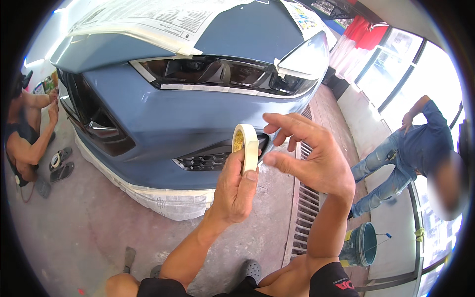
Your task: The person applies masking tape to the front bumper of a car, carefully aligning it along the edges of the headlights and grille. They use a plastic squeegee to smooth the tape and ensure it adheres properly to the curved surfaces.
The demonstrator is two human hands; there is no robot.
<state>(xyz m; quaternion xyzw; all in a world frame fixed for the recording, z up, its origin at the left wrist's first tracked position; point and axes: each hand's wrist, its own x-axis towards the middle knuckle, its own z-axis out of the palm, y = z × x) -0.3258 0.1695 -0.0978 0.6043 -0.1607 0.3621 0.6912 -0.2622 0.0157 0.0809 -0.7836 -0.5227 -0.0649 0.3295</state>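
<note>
My left hand (234, 194) grips a roll of cream masking tape (251, 153), held upright in front of the car's blue-grey front bumper (188, 116). Just to its right, my right hand (319, 158) is raised with fingers and thumb apart and nothing visible between them. Above both hands is the dark headlight (213, 73), with pale tape strips along its lower edge and left corner. Behind the tape roll, a black honeycomb grille insert (203, 162) is partly hidden.
Newspaper (163, 20) covers part of the hood, and more wraps the bumper's underside. At left, a person (29, 133) crouches by the car near a pair of slippers (60, 163). Another person (415, 148) stands at right, near a bucket (366, 244) and a floor grate (301, 222).
</note>
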